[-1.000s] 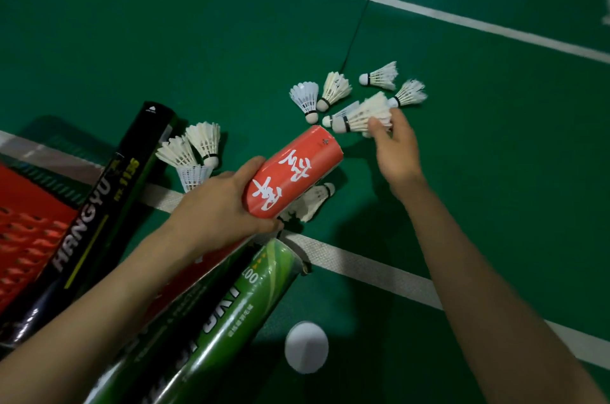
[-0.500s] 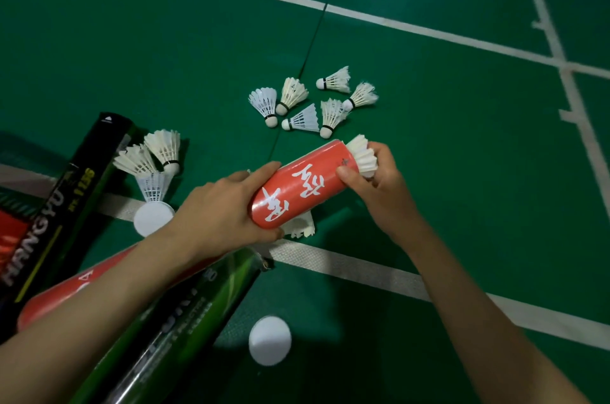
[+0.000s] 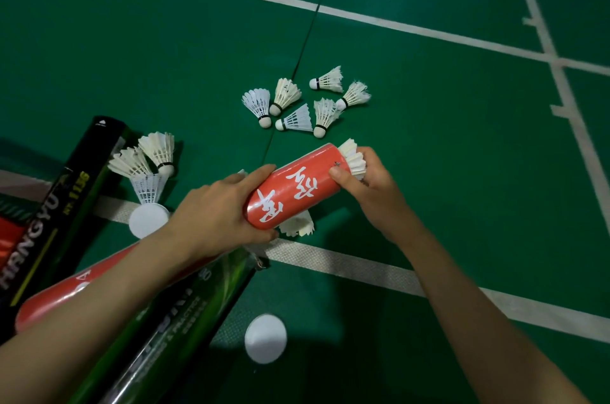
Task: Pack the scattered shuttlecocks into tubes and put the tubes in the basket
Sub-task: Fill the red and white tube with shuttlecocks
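My left hand grips a short red tube with white characters, held tilted above the green floor. My right hand holds a white shuttlecock at the tube's open end, its feathers sticking out of the mouth. Several loose shuttlecocks lie in a cluster just beyond the tube. Three more shuttlecocks lie to the left. Another shuttlecock lies partly hidden under the tube. The red basket shows at the left edge.
A black tube, a long red tube and a green tube lie at lower left under my left arm. Two white caps rest on the floor. White court lines cross the green floor.
My right hand picked a shuttlecock from the far cluster, brought it back to the red tube's open end and pushed it partly in. The view shifted rightward.
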Available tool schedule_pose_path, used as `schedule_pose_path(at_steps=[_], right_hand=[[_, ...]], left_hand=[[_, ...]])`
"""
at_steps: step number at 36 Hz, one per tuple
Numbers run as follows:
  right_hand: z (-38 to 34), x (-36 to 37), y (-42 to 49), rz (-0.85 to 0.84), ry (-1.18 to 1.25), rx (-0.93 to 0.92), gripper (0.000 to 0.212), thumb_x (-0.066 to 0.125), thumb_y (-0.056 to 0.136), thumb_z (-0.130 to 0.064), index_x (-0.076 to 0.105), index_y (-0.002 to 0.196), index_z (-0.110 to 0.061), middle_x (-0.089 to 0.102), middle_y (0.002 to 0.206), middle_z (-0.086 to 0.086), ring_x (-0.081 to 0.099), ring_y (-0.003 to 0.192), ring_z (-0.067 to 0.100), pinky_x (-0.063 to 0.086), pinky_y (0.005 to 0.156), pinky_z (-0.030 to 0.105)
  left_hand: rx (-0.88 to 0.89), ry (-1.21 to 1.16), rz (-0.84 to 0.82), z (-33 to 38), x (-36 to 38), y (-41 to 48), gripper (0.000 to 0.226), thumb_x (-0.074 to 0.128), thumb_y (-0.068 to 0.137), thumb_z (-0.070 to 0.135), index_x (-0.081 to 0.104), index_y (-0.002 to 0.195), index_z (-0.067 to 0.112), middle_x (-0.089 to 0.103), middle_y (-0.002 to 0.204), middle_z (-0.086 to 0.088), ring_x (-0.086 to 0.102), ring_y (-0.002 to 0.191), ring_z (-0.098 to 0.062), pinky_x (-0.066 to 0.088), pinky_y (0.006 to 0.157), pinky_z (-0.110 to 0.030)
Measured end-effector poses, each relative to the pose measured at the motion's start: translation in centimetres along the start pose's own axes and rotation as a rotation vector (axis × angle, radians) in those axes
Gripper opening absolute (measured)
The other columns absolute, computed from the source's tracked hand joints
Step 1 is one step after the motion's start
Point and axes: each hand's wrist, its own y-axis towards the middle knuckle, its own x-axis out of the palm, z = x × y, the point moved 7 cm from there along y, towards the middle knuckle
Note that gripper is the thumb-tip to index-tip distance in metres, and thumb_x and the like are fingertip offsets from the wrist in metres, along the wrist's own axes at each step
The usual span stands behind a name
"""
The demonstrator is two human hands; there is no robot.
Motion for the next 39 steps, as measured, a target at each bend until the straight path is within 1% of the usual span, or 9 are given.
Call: schedule_pose_path(at_steps=[6,12,15,17,19,24,26,31,39], right_hand=[[0.7,-1.8,0.8,0.251,0.158,-0.034,0.018,0.045,0.099,-0.021,0.055,0.098,-0.006,0.061,0.084,0.004,0.056,0.076,0.011,0.045,0.071,0.024],[3.1,-3.5,3.1,0.500,0.133,0.022,0.015,0.045,0.100,-0.013,0.051,0.087,-0.011,0.057,0.077,0.000,0.051,0.064,0.005,0.043,0.060,0.016],[3.9,-2.4,5.5,0.407,0.034,0.129,0.017,0.045,0.099,-0.015,0.057,0.108,-0.007,0.062,0.101,0.006,0.056,0.082,0.010,0.043,0.076,0.020],[3.7,-1.4,6.3,0.341,-0.052,0.175,0.036,0.047,0.099,-0.022,0.046,0.133,-0.010,0.053,0.128,0.005,0.051,0.112,0.015,0.039,0.095,0.027],[2.3,-0.8,6.1,0.314,-0.087,0.114,0.044,0.049,0.098,-0.024,0.040,0.139,-0.015,0.049,0.134,0.001,0.045,0.123,0.014,0.036,0.103,0.030],[-0.3,1.9,3.6,-0.073,0.029,0.019,0.022,0.046,0.099,-0.019,0.058,0.116,-0.013,0.066,0.100,0.006,0.063,0.087,0.008,0.049,0.078,0.020],[-0.4,2.1,2.8,-0.176,0.047,0.040,0.021,0.045,0.099,-0.019,0.060,0.114,-0.016,0.067,0.093,0.005,0.064,0.085,0.011,0.052,0.082,0.024],[-0.5,1.6,1.5,-0.238,0.027,0.104,0.024,0.049,0.097,-0.031,0.056,0.120,-0.032,0.065,0.110,0.007,0.062,0.105,0.021,0.046,0.100,0.039],[-0.1,2.8,0.9,-0.222,0.035,0.142,0.045,0.057,0.093,-0.021,0.041,0.134,-0.029,0.072,0.100,0.008,0.067,0.097,0.014,0.048,0.081,0.018]], left_hand=[[-0.026,-0.065,-0.022,-0.1,0.7,0.2,0.099,0.068,0.068,0.063,0.010,0.145,0.041,0.049,0.129,0.006,0.056,0.102,-0.016,0.047,0.082,-0.029],[-0.109,0.007,-0.031,-1.9,0.7,0.1,0.101,0.068,0.068,0.065,0.009,0.146,0.040,0.052,0.127,0.001,0.058,0.105,-0.022,0.048,0.084,-0.033],[-0.131,0.007,-0.031,-2.3,0.6,0.0,0.101,0.069,0.068,0.063,0.010,0.147,0.038,0.052,0.126,0.000,0.058,0.104,-0.022,0.047,0.085,-0.033],[-0.129,-0.007,-0.034,-2.4,0.6,0.0,0.101,0.069,0.069,0.062,0.010,0.147,0.038,0.052,0.126,0.000,0.058,0.103,-0.022,0.047,0.084,-0.032],[-0.119,-0.036,-0.036,-2.5,0.6,-0.1,0.102,0.070,0.068,0.062,0.010,0.147,0.038,0.052,0.125,0.001,0.058,0.102,-0.021,0.047,0.082,-0.031],[-0.078,-0.067,-0.043,-3.3,0.7,-0.4,0.104,0.072,0.066,0.060,0.009,0.146,0.041,0.051,0.125,0.004,0.057,0.101,-0.019,0.049,0.081,-0.031],[-0.058,-0.067,-0.042,-3.6,0.7,-0.5,0.104,0.072,0.066,0.061,0.007,0.146,0.044,0.050,0.124,0.005,0.057,0.100,-0.018,0.049,0.080,-0.031],[-0.031,-0.053,-0.035,-4.2,0.4,-0.8,0.104,0.062,0.061,0.068,0.001,0.142,0.050,0.050,0.124,0.004,0.058,0.098,-0.019,0.051,0.077,-0.033],[-0.007,0.062,-0.039,-3.3,1.0,-0.5,0.105,0.068,0.071,0.060,-0.001,0.148,0.042,0.047,0.127,0.003,0.059,0.101,-0.020,0.051,0.081,-0.033]])
